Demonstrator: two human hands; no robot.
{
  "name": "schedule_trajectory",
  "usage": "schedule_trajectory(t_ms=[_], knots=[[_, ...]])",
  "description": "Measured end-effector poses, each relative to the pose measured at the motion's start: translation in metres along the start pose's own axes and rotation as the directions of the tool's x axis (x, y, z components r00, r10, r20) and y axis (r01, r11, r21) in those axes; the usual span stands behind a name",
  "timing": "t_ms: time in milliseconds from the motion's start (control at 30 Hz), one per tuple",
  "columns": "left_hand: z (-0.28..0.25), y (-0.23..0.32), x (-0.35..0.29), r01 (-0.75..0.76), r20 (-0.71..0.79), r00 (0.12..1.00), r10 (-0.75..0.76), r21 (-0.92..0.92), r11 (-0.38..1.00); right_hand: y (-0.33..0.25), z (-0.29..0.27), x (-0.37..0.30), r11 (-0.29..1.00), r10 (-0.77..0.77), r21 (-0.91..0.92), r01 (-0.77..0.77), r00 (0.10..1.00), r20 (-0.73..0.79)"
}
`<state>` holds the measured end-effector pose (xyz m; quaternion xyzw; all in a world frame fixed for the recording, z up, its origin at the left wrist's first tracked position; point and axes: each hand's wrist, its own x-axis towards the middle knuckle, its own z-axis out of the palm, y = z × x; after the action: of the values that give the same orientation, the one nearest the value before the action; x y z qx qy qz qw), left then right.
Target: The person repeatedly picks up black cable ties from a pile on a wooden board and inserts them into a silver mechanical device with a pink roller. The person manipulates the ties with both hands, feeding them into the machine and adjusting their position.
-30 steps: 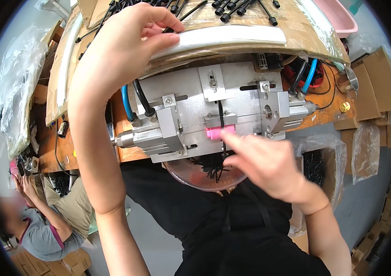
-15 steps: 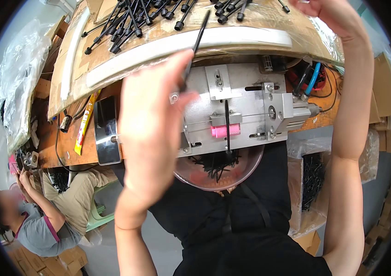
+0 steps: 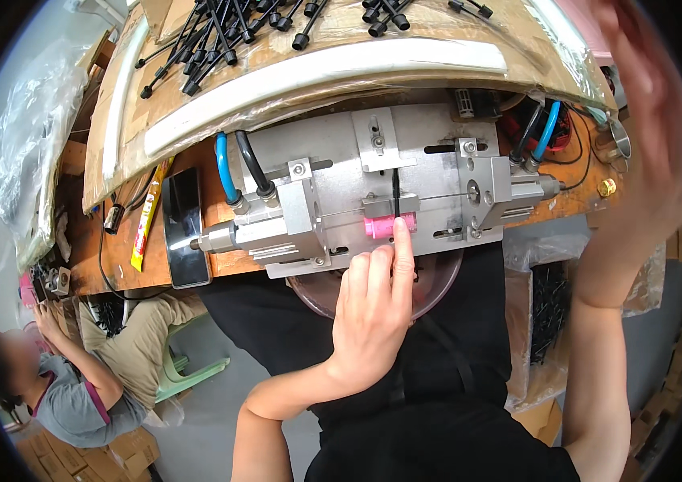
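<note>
My left hand (image 3: 373, 309) reaches over the front of a metal fixture plate (image 3: 357, 173), index finger stretched out and other fingers loosely extended. Its fingertip touches a thin black rod (image 3: 396, 193), which lies lengthwise over a pink block (image 3: 378, 228) on the plate. The rod's near end is hidden by the finger. No thing is gripped in this hand. My right hand (image 3: 654, 104) is raised at the far right, beside the cardboard's edge; motion smears its fingers, so whether it holds anything cannot be told. A bowl (image 3: 441, 285) sits under the plate, partly hidden by my left hand.
Several black rods with thick ends (image 3: 228, 32) lie on cardboard (image 3: 405, 84) at the back. Metal cylinders (image 3: 293, 221) with blue and black hoses flank the plate. A phone (image 3: 186, 225) and yellow packet (image 3: 148, 221) lie left. A person (image 3: 76, 394) sits at far left.
My left hand has come down and right onto the fixture; the black rod it held up is no longer seen in it. My right hand has moved right and slightly nearer.
</note>
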<state>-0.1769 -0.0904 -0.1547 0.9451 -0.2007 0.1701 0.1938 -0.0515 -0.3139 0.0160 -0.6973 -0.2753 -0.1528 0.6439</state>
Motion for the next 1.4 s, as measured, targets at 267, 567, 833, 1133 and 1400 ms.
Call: schedule_trajectory(t_ms=[267,567,833,1133,1400], knots=[[-0.002,0.003,-0.002,-0.034,-0.012,0.999,0.035,0.082,0.996,0.01,0.048,-0.122,0.978,0.09,-0.174,-0.113,0.987,-0.133],[0.003,0.007,0.001,-0.004,-0.01,1.0,0.005,0.059,0.998,0.017,0.049,-0.155,0.955,0.169,-0.232,-0.186,0.981,-0.093],[-0.032,-0.003,0.036,-0.008,0.068,0.998,0.015,-0.09,0.996,0.051,0.084,-0.18,0.863,0.095,-0.499,-0.076,0.995,0.013],[-0.085,-0.068,0.185,0.07,-0.002,0.997,-0.071,-0.133,0.989,0.077,0.118,-0.184,0.782,0.068,-0.622,0.049,0.984,0.163],[-0.101,-0.085,0.162,-0.053,0.035,0.998,0.061,-0.197,0.979,0.053,0.113,-0.158,0.755,0.183,-0.655,0.019,0.954,0.238]])
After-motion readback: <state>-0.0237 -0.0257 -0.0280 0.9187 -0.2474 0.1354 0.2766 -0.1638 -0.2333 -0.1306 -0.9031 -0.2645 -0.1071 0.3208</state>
